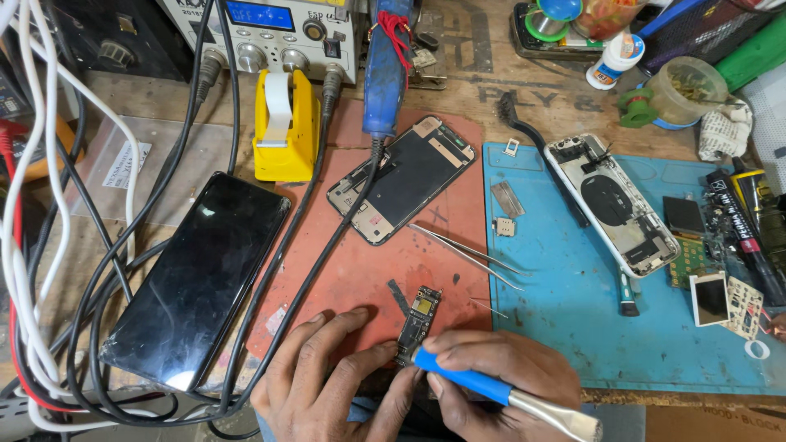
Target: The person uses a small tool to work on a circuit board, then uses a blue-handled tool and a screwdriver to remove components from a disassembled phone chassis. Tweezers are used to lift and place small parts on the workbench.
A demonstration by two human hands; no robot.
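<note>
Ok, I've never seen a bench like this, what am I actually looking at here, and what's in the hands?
One picture, from a camera on the person's head, looking down at a workbench. The left hand steadies a small circuit board on a red mat. The right hand holds a blue-handled tool against it. Nearby lie tweezers, an opened phone screen, a dark phone, and a stripped phone body on a blue mat.
</note>
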